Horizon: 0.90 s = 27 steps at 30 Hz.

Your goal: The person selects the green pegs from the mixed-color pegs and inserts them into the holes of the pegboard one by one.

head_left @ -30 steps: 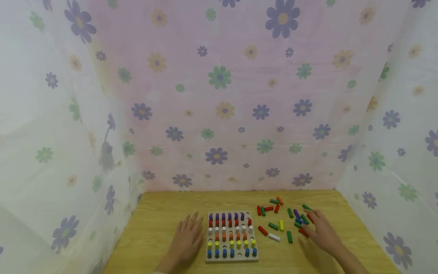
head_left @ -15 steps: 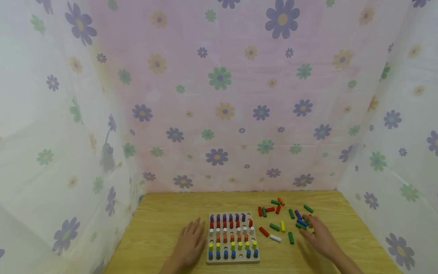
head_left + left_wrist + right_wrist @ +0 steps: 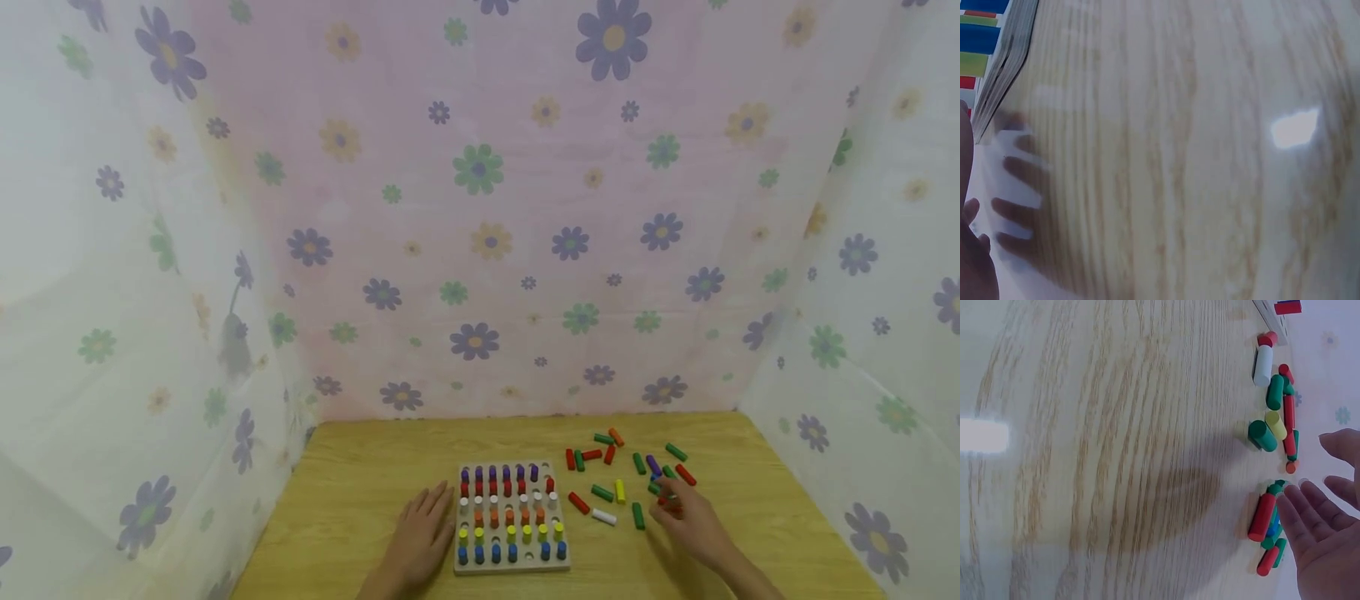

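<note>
My left hand (image 3: 418, 537) rests flat on the table with its fingertips at the left edge of a pale pegboard (image 3: 517, 569). Rows of purple, red, white, orange, yellow and blue pegs stand upright in the board, with some holes bare. Over a loose cluster at the right reaches my right hand (image 3: 693, 527), thumb apart from the fingers. The right wrist view shows its fingers (image 3: 1316, 528) extended beside a red peg (image 3: 1263, 515), nothing between them. The cluster also has green pegs (image 3: 655, 488) and a blue one, partly hidden by the hand.
Other loose pegs lie between board and right hand: a white peg (image 3: 604, 517), a yellow peg (image 3: 620, 492), a green peg (image 3: 638, 515) and several red ones. A purple peg (image 3: 654, 465) lies behind the cluster. Flowered cloth (image 3: 480, 250) walls the wooden table (image 3: 360, 458) behind and at both sides.
My right hand has drawn back toward me and a little left, uncovering a red peg on the far right. The left hand has shifted slightly right, closer to the board.
</note>
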Tool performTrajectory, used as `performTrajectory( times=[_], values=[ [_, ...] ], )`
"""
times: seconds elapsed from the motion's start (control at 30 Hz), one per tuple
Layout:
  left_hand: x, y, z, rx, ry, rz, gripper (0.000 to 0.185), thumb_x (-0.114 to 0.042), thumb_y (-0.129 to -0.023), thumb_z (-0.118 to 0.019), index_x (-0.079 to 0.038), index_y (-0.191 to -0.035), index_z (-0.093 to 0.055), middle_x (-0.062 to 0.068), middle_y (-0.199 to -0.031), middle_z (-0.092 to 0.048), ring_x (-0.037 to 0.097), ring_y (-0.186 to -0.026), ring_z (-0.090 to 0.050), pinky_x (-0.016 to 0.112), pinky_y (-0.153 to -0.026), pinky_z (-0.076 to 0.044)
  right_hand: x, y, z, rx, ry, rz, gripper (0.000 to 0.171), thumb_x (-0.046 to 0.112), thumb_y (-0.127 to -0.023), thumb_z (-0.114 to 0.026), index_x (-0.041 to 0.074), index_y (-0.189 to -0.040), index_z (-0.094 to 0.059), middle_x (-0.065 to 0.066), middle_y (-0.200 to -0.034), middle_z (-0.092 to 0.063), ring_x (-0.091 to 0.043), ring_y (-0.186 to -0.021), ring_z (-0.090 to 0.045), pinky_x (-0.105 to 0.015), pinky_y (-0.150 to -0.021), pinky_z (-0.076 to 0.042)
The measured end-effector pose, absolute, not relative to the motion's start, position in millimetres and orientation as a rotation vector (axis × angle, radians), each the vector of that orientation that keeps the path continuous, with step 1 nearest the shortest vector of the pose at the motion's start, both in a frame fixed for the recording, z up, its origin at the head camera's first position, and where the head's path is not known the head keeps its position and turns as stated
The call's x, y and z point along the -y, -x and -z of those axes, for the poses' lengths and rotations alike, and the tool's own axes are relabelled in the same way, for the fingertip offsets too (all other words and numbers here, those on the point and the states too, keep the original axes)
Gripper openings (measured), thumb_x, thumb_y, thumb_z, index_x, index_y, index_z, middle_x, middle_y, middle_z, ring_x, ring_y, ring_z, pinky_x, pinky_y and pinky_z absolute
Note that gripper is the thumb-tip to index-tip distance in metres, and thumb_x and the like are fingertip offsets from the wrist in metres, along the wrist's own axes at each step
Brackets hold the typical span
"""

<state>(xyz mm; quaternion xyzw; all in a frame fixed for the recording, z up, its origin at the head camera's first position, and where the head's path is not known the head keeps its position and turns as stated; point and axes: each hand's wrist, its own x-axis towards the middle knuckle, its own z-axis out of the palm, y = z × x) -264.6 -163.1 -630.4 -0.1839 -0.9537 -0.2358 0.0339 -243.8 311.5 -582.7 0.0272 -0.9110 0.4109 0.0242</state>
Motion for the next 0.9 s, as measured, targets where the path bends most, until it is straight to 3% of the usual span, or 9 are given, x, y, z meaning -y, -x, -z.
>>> performTrajectory(
  times=[0.2, 0.9],
  values=[
    [161.6, 264.0, 634.4, 2.899, 0.597, 0.772, 0.054, -0.036, -0.110, -0.045, -0.006, -0.155, -0.044, 0.015, -0.161, -0.039, 0.047, -0.147, -0.032, 0.064, -0.119, -0.025, -305.1, 245.0, 583.7, 2.859, -0.036, -1.310, 0.044, 0.013, -0.095, -0.073, -0.012, -0.128, -0.059, -0.009, -0.103, -0.068, -0.022, -0.091, -0.068, -0.034, -0.076, -0.059],
    [155.6, 263.0, 640.1, 2.926, 0.561, 0.754, 0.053, -0.038, -0.111, -0.039, -0.010, -0.156, -0.044, 0.009, -0.161, -0.041, 0.041, -0.149, -0.032, 0.061, -0.121, -0.026, -297.1, 250.7, 598.4, 2.916, 0.075, -1.329, 0.043, 0.014, -0.089, -0.079, -0.010, -0.121, -0.064, -0.007, -0.099, -0.068, -0.023, -0.090, -0.069, -0.042, -0.080, -0.060]
  ],
)
